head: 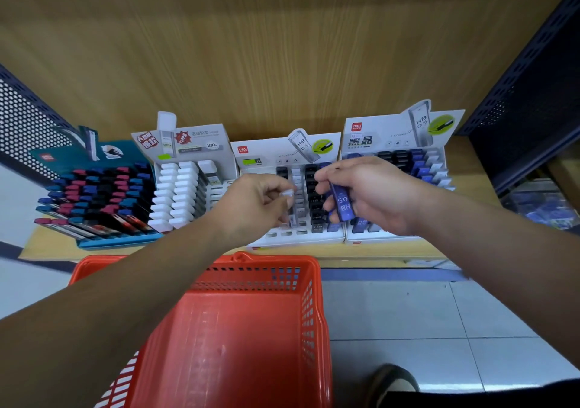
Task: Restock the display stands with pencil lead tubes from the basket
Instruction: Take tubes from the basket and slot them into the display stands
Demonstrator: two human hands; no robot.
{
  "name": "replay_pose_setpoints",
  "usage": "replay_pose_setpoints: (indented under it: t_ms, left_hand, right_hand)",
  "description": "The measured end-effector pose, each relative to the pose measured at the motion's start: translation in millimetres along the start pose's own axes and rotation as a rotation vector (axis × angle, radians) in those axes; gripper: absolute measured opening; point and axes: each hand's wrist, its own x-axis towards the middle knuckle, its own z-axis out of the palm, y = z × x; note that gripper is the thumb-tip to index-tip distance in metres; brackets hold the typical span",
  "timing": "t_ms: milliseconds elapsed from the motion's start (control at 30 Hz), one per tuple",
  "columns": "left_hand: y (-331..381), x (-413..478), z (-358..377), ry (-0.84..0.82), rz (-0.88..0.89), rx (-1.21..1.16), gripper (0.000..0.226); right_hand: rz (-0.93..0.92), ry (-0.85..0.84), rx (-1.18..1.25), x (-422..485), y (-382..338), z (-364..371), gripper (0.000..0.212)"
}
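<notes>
left hand (260,202) pinches a white-capped clear plastic lead tube (289,195); right hand (373,192) grips a blue plastic tube (341,203). both look light, rigid, slick: hold mid-barrel.

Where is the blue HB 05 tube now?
Right of centre in the head view: the right hand holds the blue tube above the right edge of the third display stand from the left, beside its black tubes.

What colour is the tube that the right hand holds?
Blue, with white HB 05 print; the head view shows the tube in the right hand.
</notes>
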Motion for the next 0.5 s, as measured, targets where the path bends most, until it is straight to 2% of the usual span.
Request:
replay_pose_setpoints:
  t_ms: [133, 267, 367, 500]
  left_hand:
    - [-8.9, 1.2, 3.7, 0.005, 0.010, 0.065, 0.020]
    - [-13.5, 5.7, 9.9, 0.042, 0.091, 0.171, 0.026]
    - [-9.7, 6.0, 9.6, 0.016, 0.167, 0.364, 0.015]
    - [-10.6, 6.1, 7.6, 0.076, 0.313, 0.627, 0.028]
  right_hand:
    - [-0.022, 0.050, -0.082, -3.3, 5.9, -7.7, 0.015]
    - [-0.097, 0.140, -0.308, -5.0, 10.7, -16.0, 0.009]
    - [-0.111, 0.128, -0.244, -6.0, 11.8, -18.6, 0.009]
    - [-0.136, 0.114, -0.275, -6.5, 12.6, -20.0, 0.008]
